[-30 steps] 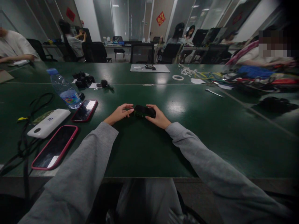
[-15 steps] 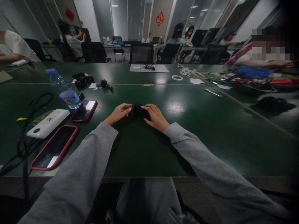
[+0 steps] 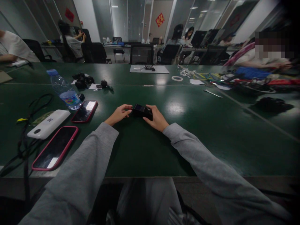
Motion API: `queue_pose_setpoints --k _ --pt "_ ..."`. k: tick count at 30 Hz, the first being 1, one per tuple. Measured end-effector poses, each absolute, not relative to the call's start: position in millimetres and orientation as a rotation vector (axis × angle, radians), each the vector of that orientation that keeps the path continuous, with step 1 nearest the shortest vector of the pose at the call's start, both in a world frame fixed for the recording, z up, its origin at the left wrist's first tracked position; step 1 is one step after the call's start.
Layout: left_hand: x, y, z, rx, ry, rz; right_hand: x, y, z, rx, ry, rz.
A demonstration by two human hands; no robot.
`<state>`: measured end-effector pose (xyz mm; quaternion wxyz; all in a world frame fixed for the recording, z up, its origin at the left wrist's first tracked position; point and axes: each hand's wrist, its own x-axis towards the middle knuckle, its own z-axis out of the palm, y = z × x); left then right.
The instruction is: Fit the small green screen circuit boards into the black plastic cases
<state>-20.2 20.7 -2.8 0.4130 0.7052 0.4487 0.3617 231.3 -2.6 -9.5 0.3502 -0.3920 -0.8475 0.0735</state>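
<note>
A small black box-like device (image 3: 141,110) rests on the green table (image 3: 140,150) in front of me, its top face showing. My right hand (image 3: 157,118) grips its right end, thumb on the near side and fingers on the far side. At its left end is my left hand (image 3: 120,113), fingers apart and slightly curled, the tips close to the device; whether they touch it I cannot tell. Nothing is held in my left hand.
Left of my arms lie two red-edged phones (image 3: 56,148) (image 3: 84,111), a white power bank (image 3: 48,124), a water bottle (image 3: 67,92) and black cables (image 3: 24,134). Farther back are black parts (image 3: 83,80), a white board (image 3: 138,69), a tape ring (image 3: 177,78) and a wrench (image 3: 212,93). People sit beyond.
The fingers of my right hand have moved off the top of the black device to its far side, uncovering more of its top. My left hand has hardly moved.
</note>
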Motion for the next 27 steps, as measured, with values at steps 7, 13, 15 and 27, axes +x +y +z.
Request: queue_pose_setpoints --k 7,13,15,27 --pt "-20.1 20.8 -3.4 1.754 1.113 0.883 229.7 -3.9 -9.3 -0.957 -2.222 0.291" --pt "-21.2 25.1 -7.3 1.738 1.092 0.918 227.1 -8.1 -7.1 -0.906 -2.257 0.357" --pt "-20.1 24.3 -5.5 1.748 1.086 0.931 226.5 -8.7 -7.5 -0.910 -2.259 0.359" --pt "-15.1 16.2 2.1 1.828 1.048 0.927 226.0 -8.8 -7.8 -0.916 -2.304 0.347"
